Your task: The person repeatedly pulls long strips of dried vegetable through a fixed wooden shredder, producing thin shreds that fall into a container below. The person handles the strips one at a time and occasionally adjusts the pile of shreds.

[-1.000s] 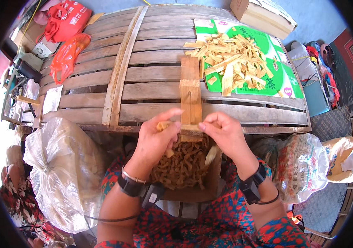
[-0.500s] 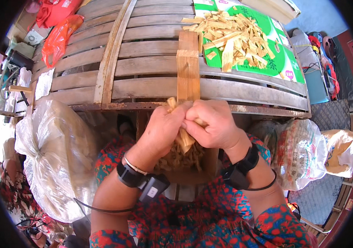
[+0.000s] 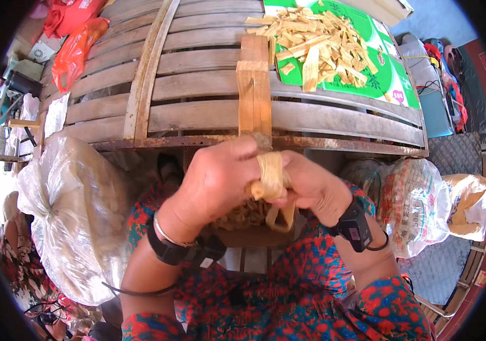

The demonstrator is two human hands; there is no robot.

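Between my hands, just below the table edge, is a pale yellow fibrous strip (image 3: 271,173), bent over into a loop with a rolled end poking toward me. My left hand (image 3: 213,177) is closed at its left side, knuckles up, its fingertips partly hidden. From the right, my right hand (image 3: 318,184) grips the same strip between thumb and fingers, slightly smeared by motion. A loose looped end hangs under the right fingers. Directly beyond my hands, a wooden block (image 3: 254,94) with a nail-like point in it lies across the slats to the table edge.
On the slatted table (image 3: 197,116), a pile of yellow strips (image 3: 334,48) lies on a green printed sheet (image 3: 393,77). An open box (image 3: 248,236) of strips sits under my hands. A big clear plastic sack (image 3: 78,221) stands left, a woven sack (image 3: 413,207) right. A red bag (image 3: 78,51) lies far left.
My hands have come down and toward me from the block's end and turned. The strip, rolled narrow between my fingers before, now shows as a wider folded loop.
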